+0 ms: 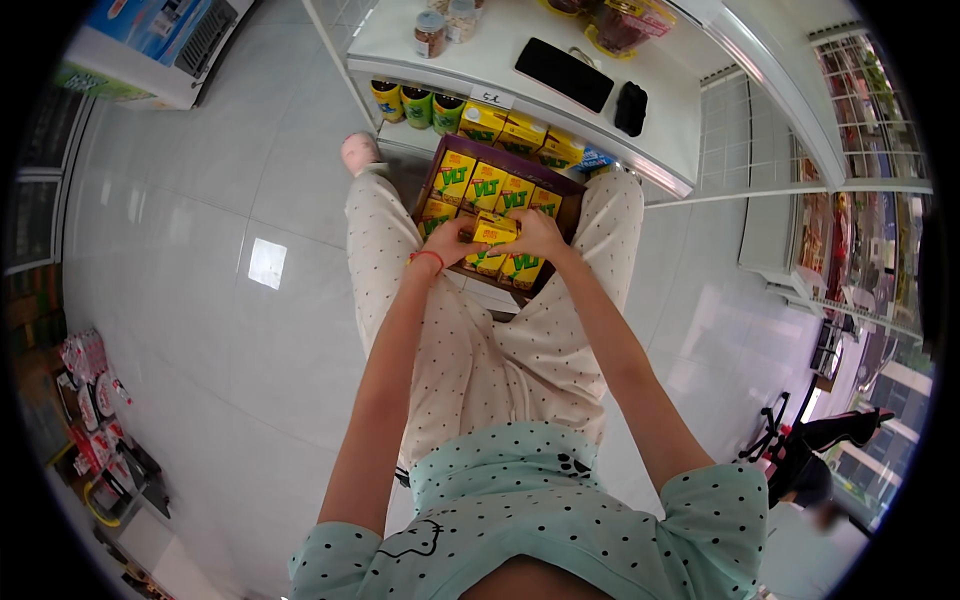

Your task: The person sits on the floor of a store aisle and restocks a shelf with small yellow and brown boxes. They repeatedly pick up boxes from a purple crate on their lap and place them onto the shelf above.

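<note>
A small yellow drink carton (493, 230) with green print is gripped from both sides, my left hand (450, 241) on one side and my right hand (538, 236) on the other. The fingers of both hands are closed on it. It sits at the near side of a dark purple cardboard box (433, 168) between my knees. Rows of similar yellow cartons (486, 186) stand in the box around it. My hands partly hide the cartons beneath them.
On the lower shelf behind the box are more yellow cartons (522, 134) and several cans (417, 106). The white shelf (480, 60) above holds a black phone (564, 74), a small black case (631, 108) and jars (429, 34). A freezer (170, 50) stands far left.
</note>
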`<state>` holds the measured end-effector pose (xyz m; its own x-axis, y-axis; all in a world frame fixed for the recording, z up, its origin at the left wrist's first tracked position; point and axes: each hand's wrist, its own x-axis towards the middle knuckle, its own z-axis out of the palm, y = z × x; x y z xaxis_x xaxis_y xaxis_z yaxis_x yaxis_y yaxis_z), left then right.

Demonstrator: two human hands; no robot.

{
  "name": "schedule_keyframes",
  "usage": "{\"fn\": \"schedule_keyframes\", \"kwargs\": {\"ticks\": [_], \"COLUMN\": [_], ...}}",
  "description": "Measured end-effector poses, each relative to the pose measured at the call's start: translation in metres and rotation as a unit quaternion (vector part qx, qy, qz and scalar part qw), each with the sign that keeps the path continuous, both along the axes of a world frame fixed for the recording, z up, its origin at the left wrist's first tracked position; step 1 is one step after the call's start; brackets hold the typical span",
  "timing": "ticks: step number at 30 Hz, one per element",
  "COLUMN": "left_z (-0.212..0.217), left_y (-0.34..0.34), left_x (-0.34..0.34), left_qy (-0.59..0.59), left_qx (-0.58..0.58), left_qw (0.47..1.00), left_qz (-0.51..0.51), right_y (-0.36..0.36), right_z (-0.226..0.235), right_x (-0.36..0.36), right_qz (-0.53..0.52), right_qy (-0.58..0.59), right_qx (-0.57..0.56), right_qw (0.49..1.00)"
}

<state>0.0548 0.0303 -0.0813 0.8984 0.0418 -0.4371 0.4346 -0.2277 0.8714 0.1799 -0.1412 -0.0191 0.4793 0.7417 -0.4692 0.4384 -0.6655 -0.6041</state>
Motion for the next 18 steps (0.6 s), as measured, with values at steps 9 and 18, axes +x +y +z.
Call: {"fn": "schedule_keyframes", "kwargs": {"ticks": [9, 18], "left_z": [0.025, 0.018], "left_y": [0.002, -0.003], "left_x": [0.006, 0.0], "left_qy": [0.039, 0.014], "left_qx": [0.104, 0.136], "left_qw": [0.989, 0.984], "left_qz": [0.098, 0.113], "right_y": [-0.012, -0.024], "right_z": [-0.023, -0.07], "right_x": [0.013, 0.012], "right_qz": [0.009, -0.049], "right_qy": [-0.048, 0.114], "right_qx": [-0.052, -0.092], "right_qw": [0.997, 0.988]}}
